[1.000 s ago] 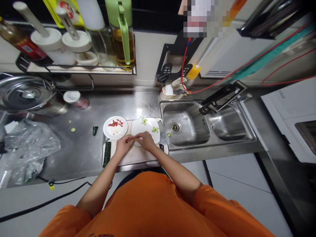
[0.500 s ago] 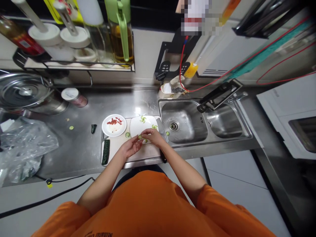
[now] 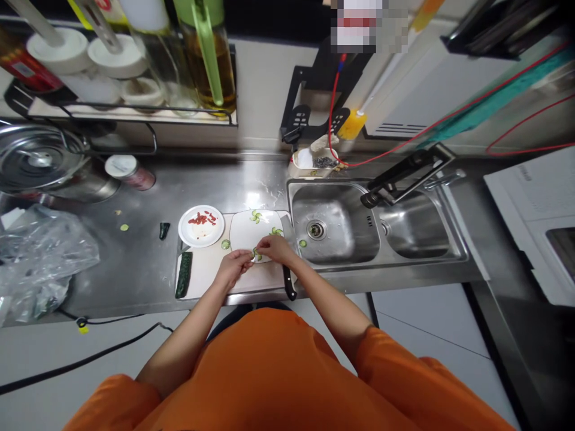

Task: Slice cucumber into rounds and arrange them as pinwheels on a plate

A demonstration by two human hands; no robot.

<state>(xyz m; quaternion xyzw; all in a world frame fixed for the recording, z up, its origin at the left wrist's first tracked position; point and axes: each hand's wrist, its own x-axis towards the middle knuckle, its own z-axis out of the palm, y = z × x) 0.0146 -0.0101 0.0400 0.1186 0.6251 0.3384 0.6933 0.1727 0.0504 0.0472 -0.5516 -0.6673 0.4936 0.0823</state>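
Shows left hand (image 3: 232, 267) and right hand (image 3: 275, 249) with fingertips bunched at cucumber slices (image 3: 258, 256) on white plate (image 3: 242, 230) just beneath, too small to tell how tightly pinched or whether holding one; could displace them by brushing or uneven release.

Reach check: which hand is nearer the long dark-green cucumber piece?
Left. The left hand is right of the cucumber piece, not touching; the right hand farther right, over the squarish white plate.

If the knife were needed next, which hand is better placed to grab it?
Likely the right hand: the knife handle lies close to it, farther from the left hand.
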